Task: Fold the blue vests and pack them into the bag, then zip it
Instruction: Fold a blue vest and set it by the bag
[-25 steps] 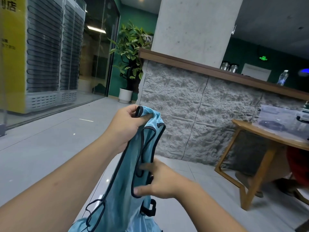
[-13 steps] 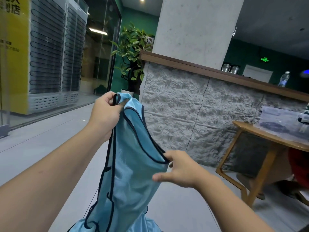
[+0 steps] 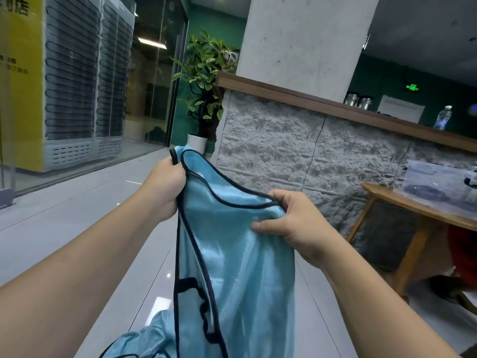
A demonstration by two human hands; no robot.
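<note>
Blue, slippery cloth with dark piping hangs in front of me: the vest (image 3: 232,254) is up in the air between my two hands, not on any worktop. My left hand (image 3: 165,184) grips one shoulder strap, bunched in the fist, at about ten o'clock from the middle of the vest. My right hand (image 3: 289,220) pinches the other shoulder, thumb on the near face and fingers curled behind, at about two o'clock. The neckline sags between them, left end higher than right. The vest's long axis runs from twelve down to six, its hem dropping out of sight below. I judge the fold will turn on bringing the two shoulders together. No bag is in view.
</note>
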